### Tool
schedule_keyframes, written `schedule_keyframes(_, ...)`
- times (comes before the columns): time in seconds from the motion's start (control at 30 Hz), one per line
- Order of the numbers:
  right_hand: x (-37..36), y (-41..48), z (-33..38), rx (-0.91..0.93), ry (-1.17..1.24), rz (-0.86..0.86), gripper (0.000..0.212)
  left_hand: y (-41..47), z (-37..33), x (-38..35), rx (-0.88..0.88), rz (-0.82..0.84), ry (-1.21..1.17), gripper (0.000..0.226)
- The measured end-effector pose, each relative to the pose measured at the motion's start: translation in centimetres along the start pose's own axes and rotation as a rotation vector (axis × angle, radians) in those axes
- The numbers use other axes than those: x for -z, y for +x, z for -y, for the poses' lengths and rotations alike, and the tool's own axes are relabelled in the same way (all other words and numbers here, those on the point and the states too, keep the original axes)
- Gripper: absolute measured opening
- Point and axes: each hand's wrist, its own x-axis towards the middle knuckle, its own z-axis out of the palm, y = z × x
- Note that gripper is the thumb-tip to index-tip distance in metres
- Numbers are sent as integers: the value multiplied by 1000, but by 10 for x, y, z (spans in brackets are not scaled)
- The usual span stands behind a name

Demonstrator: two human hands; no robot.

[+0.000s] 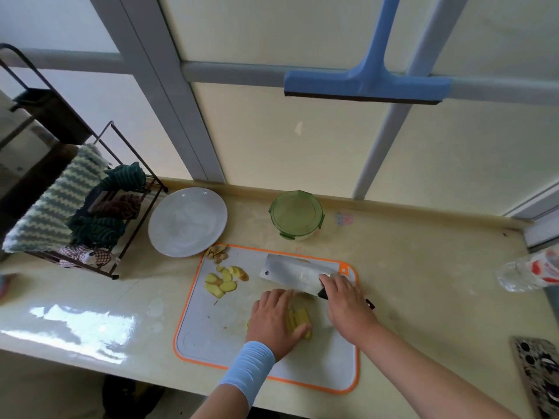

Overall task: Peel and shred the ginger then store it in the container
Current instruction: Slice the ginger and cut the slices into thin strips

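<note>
On the white cutting board with an orange rim (211,343), my left hand (273,322) presses down on a stack of yellow ginger slices (299,320), partly cut into strips. My right hand (348,306) grips the black handle of a cleaver (296,272); its broad blade lies tilted just beyond the stack. More peeled ginger slices (222,282) lie at the board's left. Brown ginger peelings (217,252) sit at the board's far left corner. The round glass container with a green lid (296,214) stands closed behind the board.
A white plate (187,222) lies left of the container. A wire rack with cloths (75,219) stands at the left. A plastic bottle (529,270) lies at the right edge, a phone (538,376) at the near right. The counter's front edge runs close below the board.
</note>
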Motion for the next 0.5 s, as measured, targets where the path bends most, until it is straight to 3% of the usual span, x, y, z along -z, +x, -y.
schedule_keyframes(0.13, 35, -5, -3, 19, 13, -75, 52, 2, 16, 19, 25, -382, -281, 43)
schedule_keyframes(0.23, 67, 1, -1, -163, 303, 9, 29, 8, 19, 33, 9, -487, -334, 35)
schedule_keyframes(0.33, 91, 18, 0, -350, 565, 116, 9, 17, 11, 40, -108, -474, -301, 38)
schedule_keyframes(0.5, 105, 26, -3, -495, 836, 169, 19, 45, -23, 44, -433, -264, -114, 84)
